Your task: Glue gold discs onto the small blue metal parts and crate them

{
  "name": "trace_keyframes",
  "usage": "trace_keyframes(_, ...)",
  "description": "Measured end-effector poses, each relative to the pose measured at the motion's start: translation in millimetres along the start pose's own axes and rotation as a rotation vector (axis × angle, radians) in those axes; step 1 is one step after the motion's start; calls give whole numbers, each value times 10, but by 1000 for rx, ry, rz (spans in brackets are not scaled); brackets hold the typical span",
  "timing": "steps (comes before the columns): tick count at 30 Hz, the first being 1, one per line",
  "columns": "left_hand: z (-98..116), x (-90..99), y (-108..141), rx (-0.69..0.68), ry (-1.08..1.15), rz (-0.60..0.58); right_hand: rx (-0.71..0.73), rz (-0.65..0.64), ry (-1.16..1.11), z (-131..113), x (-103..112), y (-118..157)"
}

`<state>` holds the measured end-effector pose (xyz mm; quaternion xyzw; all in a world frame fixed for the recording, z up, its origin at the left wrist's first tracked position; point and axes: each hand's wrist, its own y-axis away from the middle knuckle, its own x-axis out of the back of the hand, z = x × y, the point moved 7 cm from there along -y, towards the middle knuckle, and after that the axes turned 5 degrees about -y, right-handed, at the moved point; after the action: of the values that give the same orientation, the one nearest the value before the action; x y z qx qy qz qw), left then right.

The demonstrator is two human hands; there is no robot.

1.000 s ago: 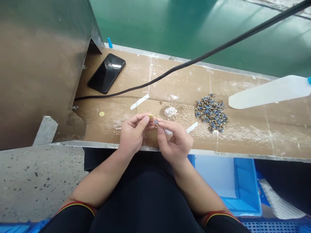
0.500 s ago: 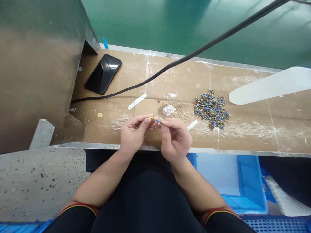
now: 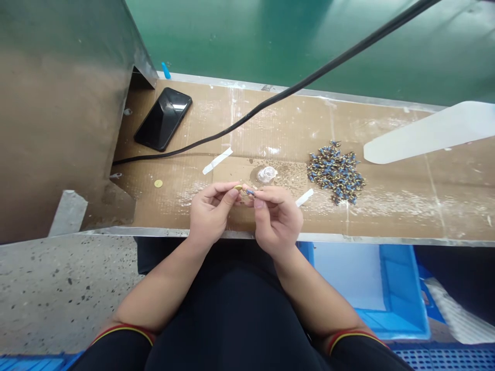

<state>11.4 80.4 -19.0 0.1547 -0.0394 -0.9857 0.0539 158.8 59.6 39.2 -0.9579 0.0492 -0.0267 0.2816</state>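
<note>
Over the front of the cardboard-covered bench, my left hand [image 3: 209, 211] pinches a small yellow disc [image 3: 238, 187] between thumb and forefinger. My right hand [image 3: 279, 219] is closed on a small blue-and-gold part [image 3: 249, 192], held close beside the disc. Whether the two pieces touch I cannot tell. Just beyond my fingertips stands a small clear plastic container [image 3: 266, 174]. Off to the right lies a pile of similar blue-and-gold parts [image 3: 335, 172], too small to name. Another yellow disc [image 3: 158, 183] lies flat to the left.
A black cable [image 3: 247, 117] crosses above the bench. A phone [image 3: 163, 119] lies at the back left beside a metal housing [image 3: 65, 113]. White strips [image 3: 217, 161] lie near my hands. A long white piece [image 3: 429, 133] is at right, a blue bin [image 3: 404, 293] below the edge.
The view has shifted slightly. My hands keep the disc and the blue-and-gold part close together, with hardly any movement.
</note>
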Motion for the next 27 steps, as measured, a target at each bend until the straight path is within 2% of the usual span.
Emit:
trace_keyframes(7, 2, -11, -7, 113, 91, 48, 52, -17, 163, -75, -13, -60)
trace_keyframes(13, 32, -20, -19, 150, 125, 77, 100, -40, 258, -120, -42, -94)
trace_keyframes(27, 1, 27, 17, 49, 14, 38, 92, -50, 305, -131, -31, -136)
